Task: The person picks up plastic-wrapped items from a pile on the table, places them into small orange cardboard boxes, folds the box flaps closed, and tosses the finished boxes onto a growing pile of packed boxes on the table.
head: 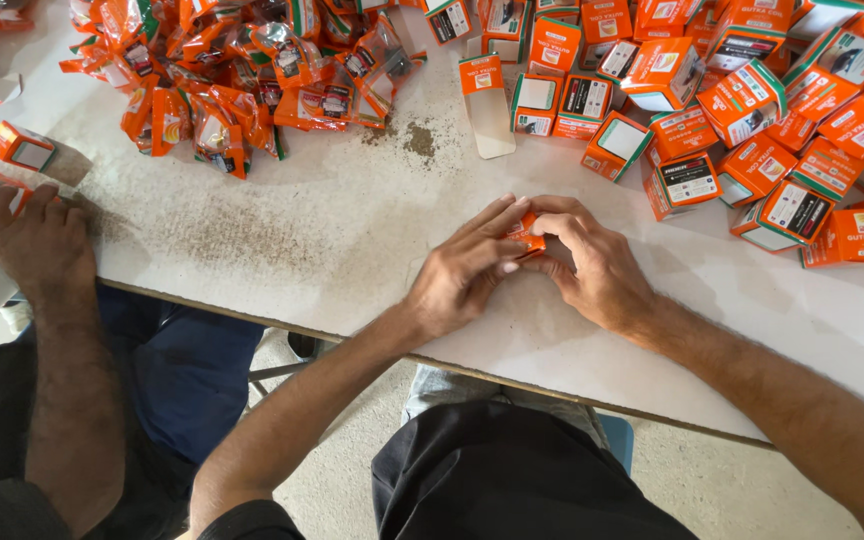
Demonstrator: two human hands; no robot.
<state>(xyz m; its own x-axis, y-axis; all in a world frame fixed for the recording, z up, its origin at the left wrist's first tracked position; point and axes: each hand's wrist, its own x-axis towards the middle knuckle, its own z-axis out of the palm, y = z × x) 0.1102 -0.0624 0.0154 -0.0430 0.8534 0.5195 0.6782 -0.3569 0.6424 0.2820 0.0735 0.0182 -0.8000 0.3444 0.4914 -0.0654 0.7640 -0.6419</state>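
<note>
Left hand (467,270) and right hand (587,262) meet on the speckled white tabletop (332,230), each grip pinching one small orange cardboard box (526,238), just below the heap of matching orange cartons (752,110).

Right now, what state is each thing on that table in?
Small orange item: pinched between both hands, mostly hidden.
Left hand: closed on the item.
Right hand: closed on the item.
Boxes: assembled, piled loosely, some tipped over.
Flat carton: unfolded, lying flat.
Pouches: heaped, crumpled.
Table: worn, speckled.
Co-worker's hand: resting at the table edge.
</note>
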